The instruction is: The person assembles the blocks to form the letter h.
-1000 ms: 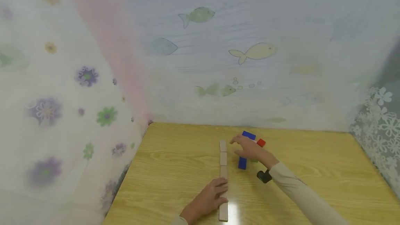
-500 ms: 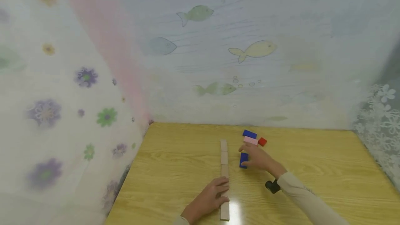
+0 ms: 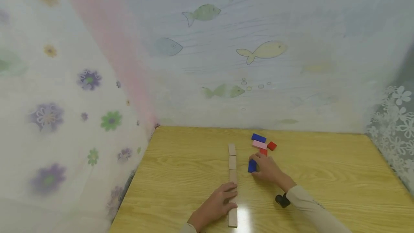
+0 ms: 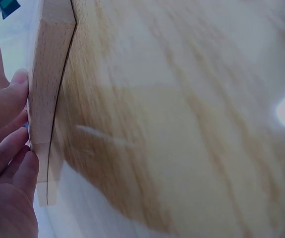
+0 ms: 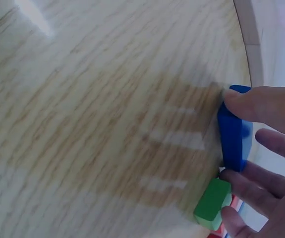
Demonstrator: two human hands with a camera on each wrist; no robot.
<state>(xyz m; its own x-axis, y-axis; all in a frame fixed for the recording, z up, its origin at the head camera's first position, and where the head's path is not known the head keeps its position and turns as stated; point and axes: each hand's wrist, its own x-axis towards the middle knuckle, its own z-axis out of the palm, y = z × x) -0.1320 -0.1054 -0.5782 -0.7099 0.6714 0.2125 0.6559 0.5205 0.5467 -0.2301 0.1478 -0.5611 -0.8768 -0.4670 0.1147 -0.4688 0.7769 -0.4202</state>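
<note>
Right hand: my right hand (image 3: pixel 269 168) is clamping the blue block (image 5: pixel 230 131) end to end, my thumb pressing its near end and my fingers holding the end toward the table's far edge.
Blue block: it is sitting to the right of the wooden row (image 3: pixel 232 162), apart from it, between the row and the table's right edge, well clear of that edge.
Left hand: my left hand (image 3: pixel 211 204) is resting on the wooden row, reaching over from the table's left-edge side, with thumb and fingers lying loosely apart.
Wooden row: plain blocks are lying end to end in a straight line, running from near the far edge of the table (image 3: pixel 181 175) toward me.
Green block: the green block (image 5: pixel 212 204) is lying beside the blue block, under my right fingers; from this angle I can't fairly judge whether a fingertip is touching it.
Far-edge blocks: the second blue block (image 3: pixel 258 138) is lying nearest the table's far edge, the pink block (image 3: pixel 260 144) just in front, the red block (image 3: pixel 272 146) to its right, and another red block (image 3: pixel 263 151) is showing past my knuckles.
</note>
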